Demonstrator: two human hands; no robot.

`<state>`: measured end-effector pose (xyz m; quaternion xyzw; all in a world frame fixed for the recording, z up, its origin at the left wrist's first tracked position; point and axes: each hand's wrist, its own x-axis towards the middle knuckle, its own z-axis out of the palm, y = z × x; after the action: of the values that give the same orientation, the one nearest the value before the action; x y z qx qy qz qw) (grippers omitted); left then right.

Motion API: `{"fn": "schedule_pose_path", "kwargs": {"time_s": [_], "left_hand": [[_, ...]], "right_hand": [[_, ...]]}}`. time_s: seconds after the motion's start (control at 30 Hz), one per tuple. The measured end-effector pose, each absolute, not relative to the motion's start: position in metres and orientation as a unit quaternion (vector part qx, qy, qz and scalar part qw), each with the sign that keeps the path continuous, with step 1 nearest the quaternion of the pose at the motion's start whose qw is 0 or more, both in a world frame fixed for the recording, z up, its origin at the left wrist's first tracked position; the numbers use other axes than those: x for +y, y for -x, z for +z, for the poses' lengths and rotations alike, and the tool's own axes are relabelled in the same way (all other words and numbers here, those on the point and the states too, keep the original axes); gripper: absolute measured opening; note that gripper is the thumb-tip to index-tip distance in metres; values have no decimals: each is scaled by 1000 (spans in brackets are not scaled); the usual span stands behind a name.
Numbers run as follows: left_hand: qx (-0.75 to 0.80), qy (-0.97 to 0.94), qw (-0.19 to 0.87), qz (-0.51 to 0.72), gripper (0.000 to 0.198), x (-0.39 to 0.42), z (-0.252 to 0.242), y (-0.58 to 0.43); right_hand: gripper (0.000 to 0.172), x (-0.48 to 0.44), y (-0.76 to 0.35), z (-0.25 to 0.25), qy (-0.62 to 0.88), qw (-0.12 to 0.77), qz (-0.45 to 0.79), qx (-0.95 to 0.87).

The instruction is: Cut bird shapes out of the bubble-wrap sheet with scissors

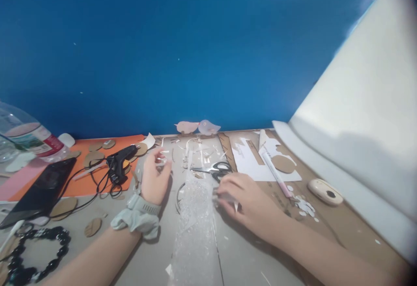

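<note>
My left hand (155,175), with a pale scrunchie (137,218) at its wrist, hovers left of a strip of bubble wrap (195,229). Its fingers curl loosely, the thumb apart from them, and I see nothing held. At the strip's right edge is my right hand (243,197), fingers bent and fingertips smeared; a small white bit shows beside the thumb, but whether it is gripped is unclear. Black-handled scissors (218,168) lie just beyond that hand. Farther back, a pink bird cutout (186,127) and a grey-blue bird cutout (209,127) stand beak to beak.
Leftward, a black glue gun (119,164) with its cord lies on orange paper (87,184), near a phone (39,190), a plastic bottle (32,136) and a beaded bracelet (61,234). Rightward are white paper (243,166), a pen (276,175), white scraps (304,206) and a cream oval device (325,191).
</note>
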<state>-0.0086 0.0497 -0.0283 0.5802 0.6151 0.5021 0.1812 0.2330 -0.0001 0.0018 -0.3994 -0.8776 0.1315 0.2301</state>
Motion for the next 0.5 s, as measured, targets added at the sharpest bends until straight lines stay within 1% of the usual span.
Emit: {"fn": "schedule_pose_path", "kwargs": {"time_s": [0.03, 0.07, 0.1, 0.13, 0.17, 0.23, 0.27, 0.3, 0.33, 0.4, 0.5], "left_hand": [[613, -619, 164, 462, 24, 48, -29, 7], [608, -662, 153, 410, 22, 45, -30, 4], [610, -689, 143, 365, 24, 43, -31, 1], [611, -705, 135, 333, 27, 42, -32, -1], [611, -717, 131, 310, 30, 40, -33, -3], [602, -731, 140, 288, 31, 40, -35, -4], [596, -735, 149, 287, 29, 41, -36, -4], [589, -736, 160, 292, 26, 41, -36, -4], [584, -734, 171, 302, 23, 42, -36, -3], [574, -727, 187, 327, 19, 43, -34, -2], [548, -725, 211, 360, 15, 43, -32, -1]], "right_hand": [[12, -2, -231, 4, 393, 206, 134, -886], [23, -4, -229, 7, 381, 185, 135, -896], [33, -6, -228, 10, 364, 171, 133, -906], [39, -8, -227, 13, 345, 165, 129, -915], [40, -9, -227, 16, 329, 167, 124, -921], [29, -6, -229, 19, 341, 184, 105, -916], [22, -3, -231, 19, 368, 193, 89, -905], [19, 1, -234, 18, 407, 201, 68, -889], [22, 7, -238, 16, 449, 207, 37, -868], [26, 19, -247, 7, 475, 201, -6, -857], [29, 34, -257, -8, 469, 194, -9, -862]]}}
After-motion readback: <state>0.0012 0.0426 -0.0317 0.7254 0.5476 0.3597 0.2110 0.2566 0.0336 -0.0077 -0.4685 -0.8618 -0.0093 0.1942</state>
